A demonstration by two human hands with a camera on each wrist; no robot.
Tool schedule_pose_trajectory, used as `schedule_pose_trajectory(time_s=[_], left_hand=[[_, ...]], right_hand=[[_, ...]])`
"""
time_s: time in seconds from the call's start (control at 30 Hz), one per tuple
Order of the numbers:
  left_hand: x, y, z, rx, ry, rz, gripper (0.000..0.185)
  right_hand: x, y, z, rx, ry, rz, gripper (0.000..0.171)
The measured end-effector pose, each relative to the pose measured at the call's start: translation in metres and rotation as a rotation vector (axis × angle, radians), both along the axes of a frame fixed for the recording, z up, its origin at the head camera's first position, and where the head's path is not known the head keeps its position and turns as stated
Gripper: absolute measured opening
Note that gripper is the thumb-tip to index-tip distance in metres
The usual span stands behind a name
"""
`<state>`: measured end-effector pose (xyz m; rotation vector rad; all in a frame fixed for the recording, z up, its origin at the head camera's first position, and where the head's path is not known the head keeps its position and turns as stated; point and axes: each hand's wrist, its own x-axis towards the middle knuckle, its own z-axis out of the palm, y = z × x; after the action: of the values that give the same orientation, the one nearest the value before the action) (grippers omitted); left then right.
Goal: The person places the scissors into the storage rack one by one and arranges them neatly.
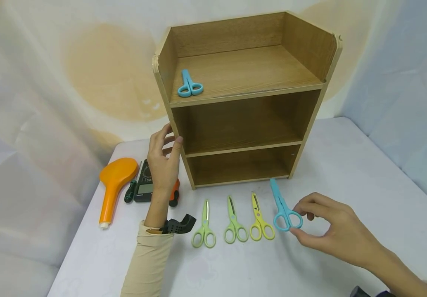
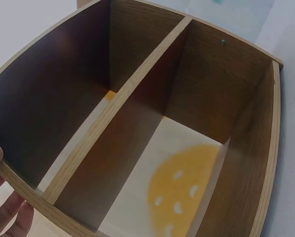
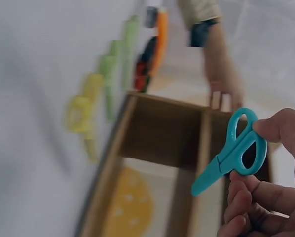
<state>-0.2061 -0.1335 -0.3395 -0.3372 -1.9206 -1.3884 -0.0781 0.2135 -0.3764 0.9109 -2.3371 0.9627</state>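
Observation:
My right hand (image 1: 332,231) pinches light blue scissors (image 1: 280,206) by their handle loops between thumb and fingers. Their covered blade end points toward the shelf, and in the right wrist view the blue scissors (image 3: 231,150) overlap the shelf opening. With its thumb at the front edge and fingers along the outer side, my left hand (image 1: 163,161) holds the left side panel of a wooden shelf (image 1: 239,152). Another pair of blue scissors (image 1: 189,84) lies at the left of the top shelf. Two green scissors (image 1: 205,231) (image 1: 234,225) and yellow scissors (image 1: 259,222) lie in a row before the unit.
Left of the shelf lie an orange paddle-shaped object (image 1: 117,181), a green-handled screwdriver (image 1: 130,192) and a black multimeter (image 1: 144,185). An orange-and-black item (image 1: 175,193) shows partly behind my left wrist. White cloth hangs behind the white table (image 1: 366,173).

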Motion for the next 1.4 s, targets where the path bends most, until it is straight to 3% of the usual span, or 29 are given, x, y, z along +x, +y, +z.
schedule_pose_trajectory(time_s=[0.17,0.37,0.57,0.8,1.03,1.4], left_hand=[[-0.001,-0.001,0.0,0.004,-0.005,0.004,0.043],[-0.004,-0.003,-0.001,0.007,-0.014,0.008,0.043],[-0.005,-0.002,-0.007,-0.001,-0.047,0.017,0.044],[-0.012,-0.001,-0.01,0.007,-0.037,0.004,0.043],[-0.018,-0.003,-0.015,-0.005,-0.028,0.02,0.043],[-0.012,-0.003,-0.007,-0.002,0.01,0.016,0.042]], right_hand=[[0.003,-0.012,0.046,-0.097,0.101,0.108,0.021],[-0.008,-0.021,0.079,-0.104,0.161,0.192,0.023],[-0.02,-0.026,0.097,-0.072,0.183,0.205,0.025],[-0.034,-0.032,0.123,-0.039,0.202,0.177,0.034],[-0.052,-0.036,0.143,-0.044,0.145,0.121,0.035],[-0.093,-0.058,0.162,-0.079,0.147,0.073,0.024]])
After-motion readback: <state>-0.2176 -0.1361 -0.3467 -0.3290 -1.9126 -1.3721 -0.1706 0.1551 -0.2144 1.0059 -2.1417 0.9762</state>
